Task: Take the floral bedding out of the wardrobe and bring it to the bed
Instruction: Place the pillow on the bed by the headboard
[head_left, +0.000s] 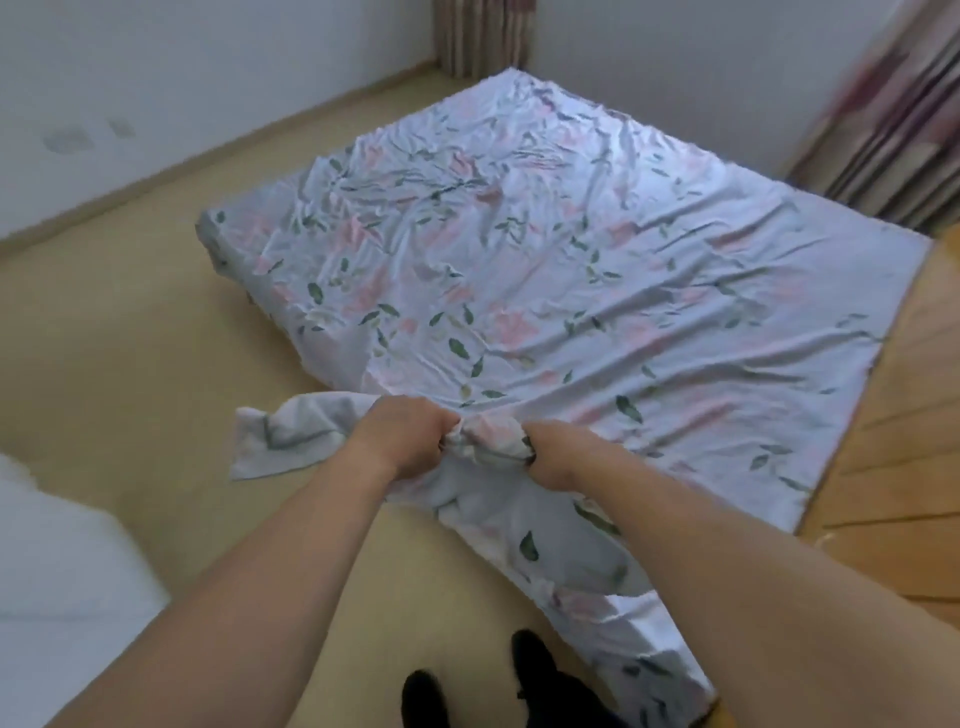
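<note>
The floral bedding (545, 270), pale blue-white with pink flowers and green leaves, lies spread and wrinkled over a low beige surface, reaching toward the far corner. Its near edge is bunched up between my hands. My left hand (402, 436) and my right hand (553, 457) sit close together, both fists closed on that gathered edge. A loose flap hangs to the left of my left hand, and another part drapes down toward my feet at the lower right. No wardrobe is in view.
The beige platform (130, 364) runs along white walls at the left and back. Wooden flooring (883, 467) lies to the right. Striped curtains (893, 119) hang at the right and at the back corner. A white padded object (57, 571) sits at the lower left.
</note>
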